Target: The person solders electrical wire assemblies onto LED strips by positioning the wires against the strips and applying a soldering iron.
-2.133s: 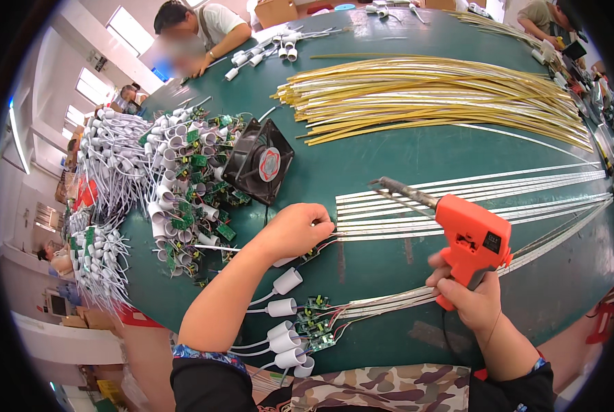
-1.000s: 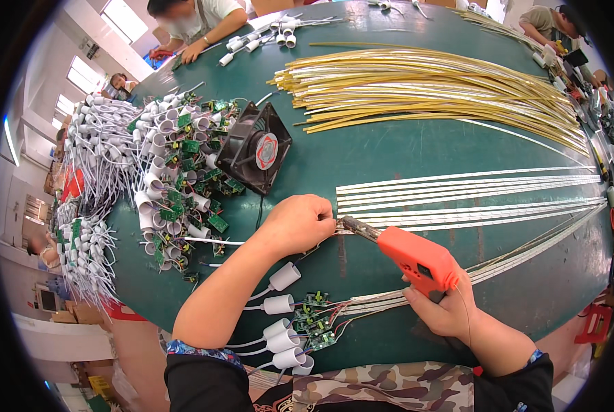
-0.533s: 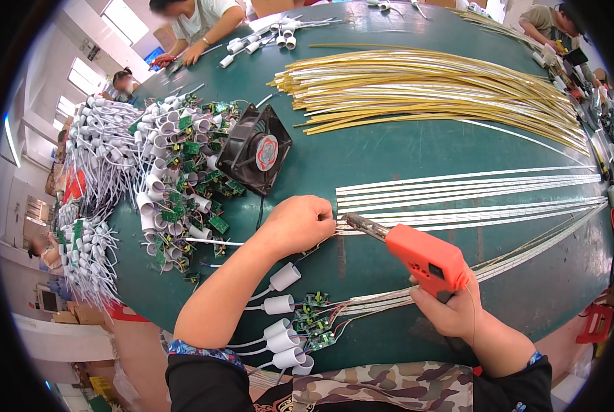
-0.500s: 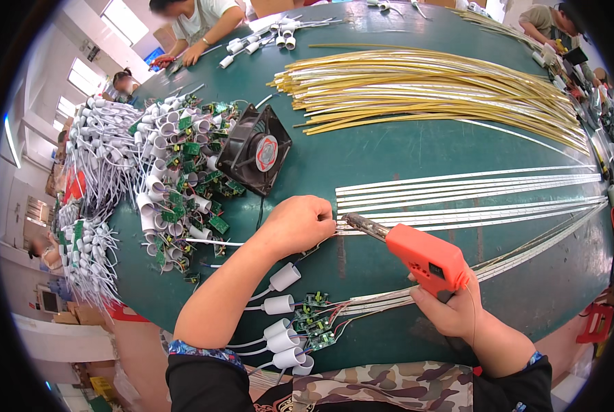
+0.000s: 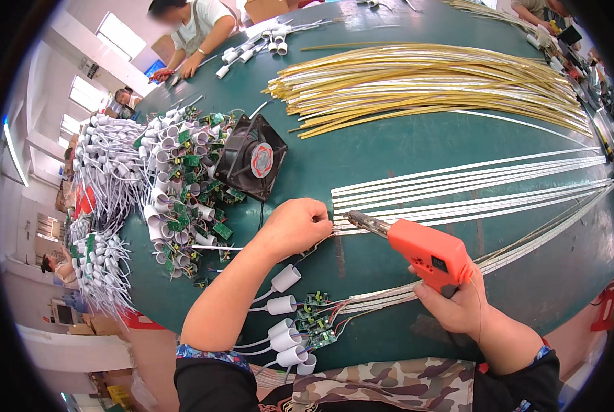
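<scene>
My right hand (image 5: 458, 305) is wrapped round the handle of an orange-red soldering gun (image 5: 427, 250). Its metal tip (image 5: 362, 221) points left, close to the ends of thin white LED strips (image 5: 403, 199). My left hand (image 5: 294, 226) is closed in a pinch at the left end of the nearest of these strips; what sits between the fingertips is hidden. Below the left hand, several white lamp sockets (image 5: 285, 278) with cables lie in a column. Small green circuit boards (image 5: 315, 321) beside them connect by thin wires to another group of strips (image 5: 382, 299).
A black fan (image 5: 252, 158) stands beyond my left hand. Left of it are heaped sockets with boards (image 5: 183, 178) and white cables (image 5: 107, 158). Yellow-edged strips (image 5: 423, 89) lie in a pile at the back. A co-worker (image 5: 200, 31) works across the green table (image 5: 307, 161).
The view has shifted slightly. The soldering gun stays near the strip ends, with its tip barely moved, and my left hand keeps its pinch. The co-worker at the far left edge has changed posture.
</scene>
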Action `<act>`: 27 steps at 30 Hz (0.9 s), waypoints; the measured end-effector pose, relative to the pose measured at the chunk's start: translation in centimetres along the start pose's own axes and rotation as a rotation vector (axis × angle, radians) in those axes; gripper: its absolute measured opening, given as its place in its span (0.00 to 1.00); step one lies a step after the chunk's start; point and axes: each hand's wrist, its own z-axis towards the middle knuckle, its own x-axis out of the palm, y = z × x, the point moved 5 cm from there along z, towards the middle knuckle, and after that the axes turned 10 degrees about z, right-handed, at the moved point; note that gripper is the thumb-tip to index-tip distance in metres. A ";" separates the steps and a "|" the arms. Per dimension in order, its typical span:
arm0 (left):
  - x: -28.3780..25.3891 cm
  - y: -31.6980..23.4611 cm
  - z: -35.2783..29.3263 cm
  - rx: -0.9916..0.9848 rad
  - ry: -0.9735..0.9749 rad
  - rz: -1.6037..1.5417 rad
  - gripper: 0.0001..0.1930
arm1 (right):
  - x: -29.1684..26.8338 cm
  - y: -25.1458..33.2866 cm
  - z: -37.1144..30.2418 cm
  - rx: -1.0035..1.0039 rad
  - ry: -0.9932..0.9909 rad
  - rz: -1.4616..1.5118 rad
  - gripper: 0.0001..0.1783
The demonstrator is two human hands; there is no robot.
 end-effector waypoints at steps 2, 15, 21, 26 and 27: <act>0.1 0.0 0.1 -0.019 0.008 -0.011 0.10 | -0.2 0.0 0.0 -0.009 -0.011 0.007 0.27; -1.1 1.0 -1.0 0.096 0.151 -0.236 0.14 | -1.2 0.4 -0.3 -0.028 0.032 0.055 0.30; -0.9 0.5 -1.0 0.064 0.114 -0.180 0.07 | -0.8 0.8 0.1 0.015 0.038 0.159 0.30; -0.4 0.2 -0.9 -0.002 0.068 -0.133 0.09 | -0.4 0.2 0.1 0.011 0.061 0.119 0.30; -0.3 0.1 -0.8 -0.002 0.067 -0.138 0.09 | -0.4 -0.2 0.0 -0.008 0.031 0.107 0.31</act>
